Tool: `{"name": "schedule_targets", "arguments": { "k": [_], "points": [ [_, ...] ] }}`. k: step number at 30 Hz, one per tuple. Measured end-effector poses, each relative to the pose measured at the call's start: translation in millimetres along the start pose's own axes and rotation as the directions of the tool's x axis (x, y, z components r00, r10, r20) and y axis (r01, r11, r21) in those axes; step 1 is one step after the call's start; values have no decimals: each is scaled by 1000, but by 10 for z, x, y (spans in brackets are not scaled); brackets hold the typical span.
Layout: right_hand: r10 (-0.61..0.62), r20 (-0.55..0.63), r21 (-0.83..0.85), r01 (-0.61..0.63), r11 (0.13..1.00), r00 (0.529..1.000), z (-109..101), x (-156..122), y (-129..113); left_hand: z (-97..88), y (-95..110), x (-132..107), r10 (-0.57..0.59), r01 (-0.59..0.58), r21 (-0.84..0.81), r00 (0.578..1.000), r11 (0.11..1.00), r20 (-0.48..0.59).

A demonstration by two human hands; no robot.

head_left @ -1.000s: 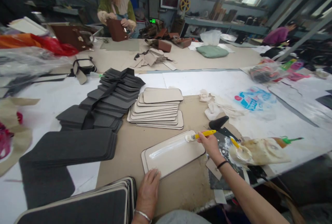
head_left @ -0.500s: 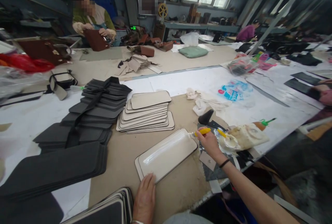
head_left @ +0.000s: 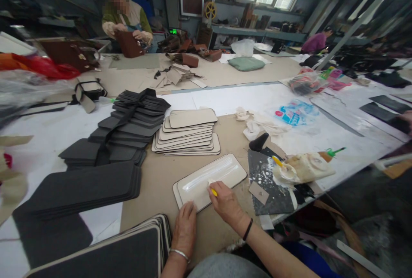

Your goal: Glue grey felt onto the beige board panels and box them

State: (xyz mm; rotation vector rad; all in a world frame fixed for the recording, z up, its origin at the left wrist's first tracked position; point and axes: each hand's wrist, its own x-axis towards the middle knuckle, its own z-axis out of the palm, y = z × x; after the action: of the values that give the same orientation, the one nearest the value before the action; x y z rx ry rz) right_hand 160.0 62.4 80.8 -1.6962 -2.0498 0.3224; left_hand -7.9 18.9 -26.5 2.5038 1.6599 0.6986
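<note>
A cream rounded panel [head_left: 222,170] lies on the brown board in front of me, its surface glossy with wet glue. My right hand [head_left: 226,203] is closed on a yellow-handled brush [head_left: 213,191] and presses its tip on the near part of the panel. The fingers of my left hand [head_left: 186,228] lie flat on the panel's near left corner, holding it down. A glue-smeared bottle with a green nozzle [head_left: 309,166] lies to the right beside a spattered black sheet [head_left: 268,183].
A stack of cream panels [head_left: 188,134] and fanned piles of dark panels [head_left: 128,127] lie beyond and left. More dark panels [head_left: 106,256] sit near my left arm. A person in green [head_left: 127,20] handles a brown bag at the far table. White rags [head_left: 257,125] lie to the right.
My right hand moved the brush from the panel's far right end down to its near middle. My left hand stayed on the corner. The camera view shifted slightly.
</note>
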Motion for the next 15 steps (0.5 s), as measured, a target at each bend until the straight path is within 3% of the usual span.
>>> {"name": "schedule_targets", "arguments": {
  "k": [3, 7, 10, 13, 15],
  "points": [
    [21, -23, 199, -16, 980, 1000, 48, -3, -161, -109, 70, 35, -78, 74, 61, 994, 995, 74],
    [211, -22, 409, -184, 894, 977, 61, 103, -141, -270, 144, 115, -107, 93, 84, 976, 992, 191],
    [355, 119, 573, -356, 738, 927, 166, 177, -156, -308, 162, 144, -112, 100, 61, 966, 993, 232],
    [421, 253, 680, -470, 563, 871, 312, 179, -208, -295, 157, 130, -112, 109, 28, 971, 994, 213],
    [434, 268, 689, -486, 538, 860, 358, 161, -167, -285, 145, 111, -110, 112, 4, 976, 994, 188]
  ]
}}
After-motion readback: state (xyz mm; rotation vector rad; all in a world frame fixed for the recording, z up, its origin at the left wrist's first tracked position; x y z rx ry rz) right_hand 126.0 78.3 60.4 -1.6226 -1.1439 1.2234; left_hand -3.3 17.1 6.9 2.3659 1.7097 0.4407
